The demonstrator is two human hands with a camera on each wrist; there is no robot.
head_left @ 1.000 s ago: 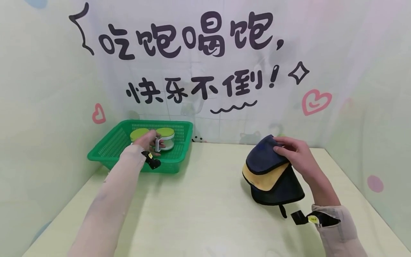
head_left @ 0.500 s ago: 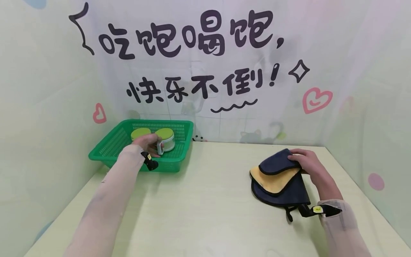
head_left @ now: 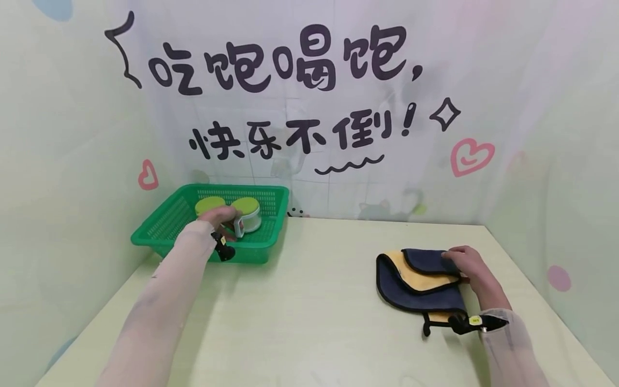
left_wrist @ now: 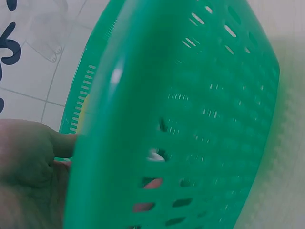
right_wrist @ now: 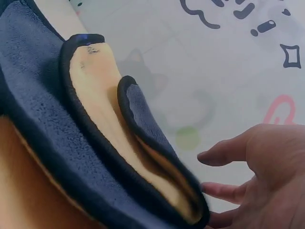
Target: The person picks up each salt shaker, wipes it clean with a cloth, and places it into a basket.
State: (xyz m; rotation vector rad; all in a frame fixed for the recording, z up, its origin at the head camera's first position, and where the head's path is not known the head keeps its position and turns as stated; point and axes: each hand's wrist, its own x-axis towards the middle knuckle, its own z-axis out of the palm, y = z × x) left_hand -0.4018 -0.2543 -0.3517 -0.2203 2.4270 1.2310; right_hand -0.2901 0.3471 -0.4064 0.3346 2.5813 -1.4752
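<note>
Inside the green plastic basket [head_left: 273,236], two round jars with lime-green lids stand side by side. My left hand [head_left: 218,216] reaches over the front rim and holds the pale handle of the right jar [head_left: 251,220]; the left jar [head_left: 209,204] is partly hidden behind the hand. In the left wrist view the basket wall [left_wrist: 190,119] covers most of the fingers. A folded navy-and-yellow cloth [head_left: 416,279] with black edging lies on the table at right. My right hand [head_left: 471,266] is at its right end; in the right wrist view, the thumb [right_wrist: 224,151] stands apart from the cloth, fingers straight.
The pale table [head_left: 309,322] has a printed curtain [head_left: 309,193] behind it and at both sides. The basket stands at the back left, close to the curtain. A black cord loop [head_left: 426,325] hangs off the cloth's near edge.
My right hand has come down with the cloth, which has sunk from a raised, hanging shape to a flatter fold on the table. My left hand stays at the jar handle.
</note>
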